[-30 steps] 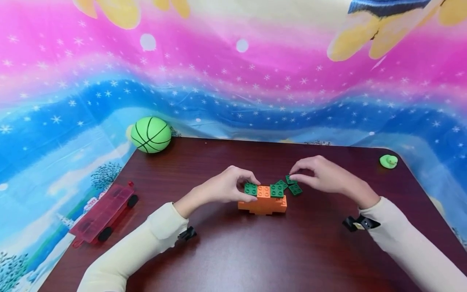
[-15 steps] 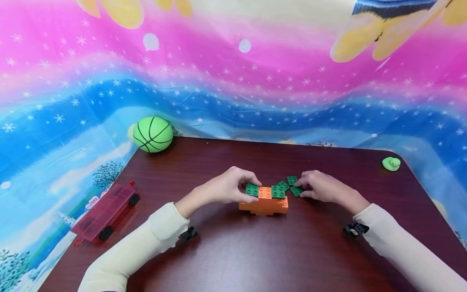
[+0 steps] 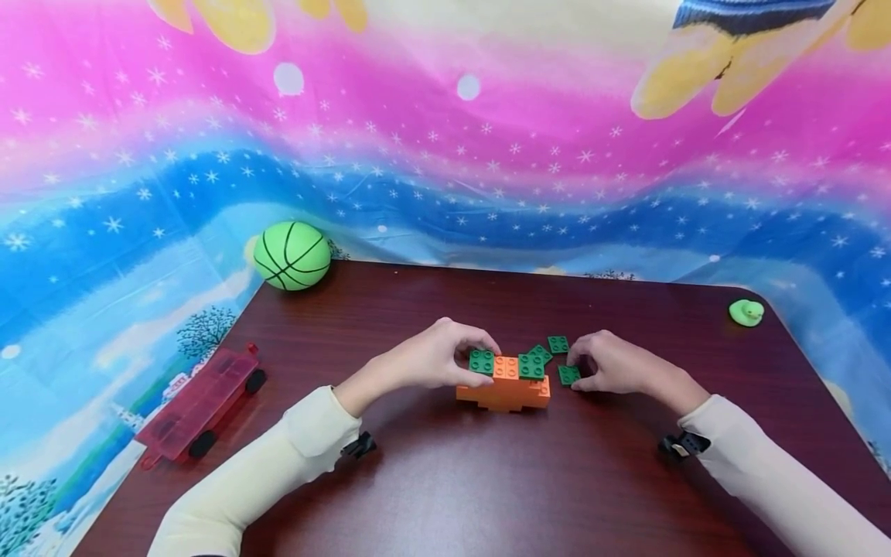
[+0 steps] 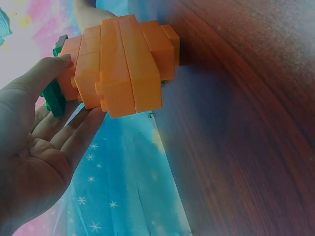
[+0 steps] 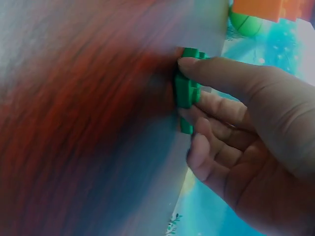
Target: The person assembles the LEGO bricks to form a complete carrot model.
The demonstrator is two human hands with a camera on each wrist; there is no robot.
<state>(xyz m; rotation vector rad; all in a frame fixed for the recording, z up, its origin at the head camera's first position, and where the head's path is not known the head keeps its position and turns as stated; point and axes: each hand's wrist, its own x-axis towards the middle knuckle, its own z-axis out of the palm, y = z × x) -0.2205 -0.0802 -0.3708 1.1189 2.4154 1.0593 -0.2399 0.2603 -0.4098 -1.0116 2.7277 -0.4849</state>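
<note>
On the table, a stepped orange block build (image 3: 504,393) stands with two green bricks on its top row, one at each end. My left hand (image 3: 435,354) grips the build's left end, thumb on the near side and fingers behind; in the left wrist view the orange blocks (image 4: 118,69) rise in tiers from the tabletop. My right hand (image 3: 619,363) pinches a flat green brick (image 3: 568,376) just right of the build. Thumb and fingers meet that green brick (image 5: 184,91) at its edges in the right wrist view.
Two more loose green bricks lie behind, one flat (image 3: 558,344) and one partly hidden by the build (image 3: 539,354). A green ball (image 3: 291,256) sits at the back left corner, a red toy cart (image 3: 202,406) at the left edge, a green toy duck (image 3: 746,312) at the back right.
My right hand has come down from the rear loose brick to the nearer one and drawn it slightly toward me, apart from the others. The left hand keeps its hold.
</note>
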